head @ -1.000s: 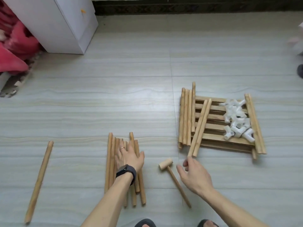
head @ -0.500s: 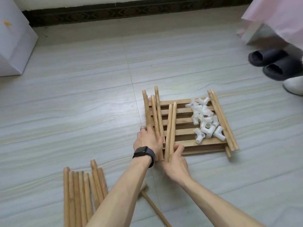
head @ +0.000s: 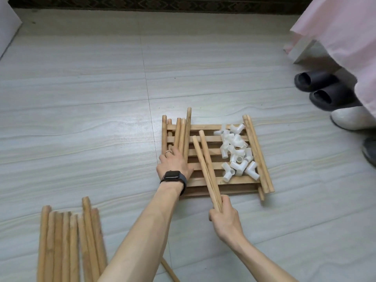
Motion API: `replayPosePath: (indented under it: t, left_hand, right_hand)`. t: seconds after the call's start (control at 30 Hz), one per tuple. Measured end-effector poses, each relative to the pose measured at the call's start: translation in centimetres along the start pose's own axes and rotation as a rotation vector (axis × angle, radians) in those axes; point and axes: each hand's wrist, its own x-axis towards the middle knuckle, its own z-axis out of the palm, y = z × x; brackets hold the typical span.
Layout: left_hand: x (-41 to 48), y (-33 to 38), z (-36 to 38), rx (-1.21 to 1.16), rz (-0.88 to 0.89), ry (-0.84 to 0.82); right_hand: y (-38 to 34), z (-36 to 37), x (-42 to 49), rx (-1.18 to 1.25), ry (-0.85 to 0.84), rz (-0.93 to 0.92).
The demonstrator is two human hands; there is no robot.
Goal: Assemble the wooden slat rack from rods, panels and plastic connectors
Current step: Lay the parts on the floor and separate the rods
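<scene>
Two rods (head: 204, 159) held by their near ends across the slatted panel (head: 203, 127)

The right hand (head: 222, 215) is closed round the 6 o'clock ends of the pair, whose far ends rest on the panel just beside the plastic connectors (head: 237, 151) heaped at its 3 o'clock side. The left hand (head: 175, 162) lies over a bunch of rods (head: 180, 133) at the panel's 9 o'clock edge; whether it grips or only presses, I cannot tell. Swinging the pair toward 3 o'clock would likely sweep connectors onto the floor.
</scene>
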Motion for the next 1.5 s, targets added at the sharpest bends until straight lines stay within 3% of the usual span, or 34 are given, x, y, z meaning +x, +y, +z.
replayPosePath:
  t: [0.1, 0.3, 0.4, 0.63, 0.83, 1.1, 1.37, 1.5]
  left_hand:
    - [0.0, -0.3, 0.1, 0.024, 0.035, -0.018]
    - [-1.3, -5.3, -2.6, -0.444, 0.070, -0.115]
    - [-3.1, -9.9, -4.3, -0.522, 0.058, -0.079]
    - [-12.2, -27.4, -5.7, -0.708, -0.273, 0.048]
    - [-18.7, -39.9, -3.5, -0.853, -0.620, 0.205]
    - [-21.0, -48.8, -0.1, -0.646, -0.776, 0.264]
    - [-20.3, -52.9, -1.2, -0.278, -0.868, 0.337]
    - [-19.8, -55.1, -2.1, -0.266, -0.923, 0.155]
  right_hand:
    - [-0.5, -1.4, -0.1, 0.005, 0.020, -0.041]
    - [-2.7, -3.6, -1.1, 0.010, 0.041, -0.149]
    - [-4.6, -3.4, -1.9, -0.088, 0.011, -0.199]
    - [-12.4, 2.5, -7.6, -0.373, -0.243, -0.423]
    - [-14.5, 12.7, -12.6, -0.437, -0.428, -0.492]
    - [-9.9, 24.8, -16.5, -0.158, -0.516, -0.380]
    - [-8.2, 28.6, -18.6, -0.175, -0.553, -0.352]
    - [-9.2, 30.2, -19.4, -0.195, -0.577, -0.362]
